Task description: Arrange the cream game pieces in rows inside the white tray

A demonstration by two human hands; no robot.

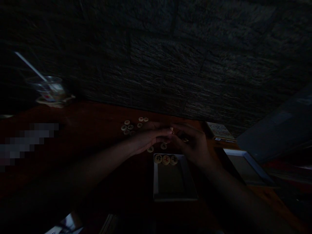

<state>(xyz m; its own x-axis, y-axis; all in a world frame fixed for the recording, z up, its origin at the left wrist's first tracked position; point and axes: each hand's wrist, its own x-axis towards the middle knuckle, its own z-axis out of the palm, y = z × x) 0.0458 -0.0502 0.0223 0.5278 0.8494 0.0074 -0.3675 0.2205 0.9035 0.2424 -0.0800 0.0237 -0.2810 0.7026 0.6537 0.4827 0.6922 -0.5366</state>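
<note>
Above the near box my left hand [148, 138] and my right hand [195, 141] meet at the fingertips. A pale round xiangqi piece [172, 130] shows edge-on between them, and both hands are closed on it. The dim light hides whether more pieces sit behind the fingers. Just below the hands, an open shallow box [156, 182] has three pieces in a row along its far end, including a red-marked piece [166, 159]. Loose on the table are a black-marked piece [150, 149] and another piece [163, 146]. Several more pieces [130, 127] lie beyond my left hand.
A dark stone wall [151, 65] rises behind the reddish wooden table [85, 120]. At the back left stands a clear cup [50, 89] with a straw. On the right are a printed box [219, 130] and another shallow open tray [258, 167].
</note>
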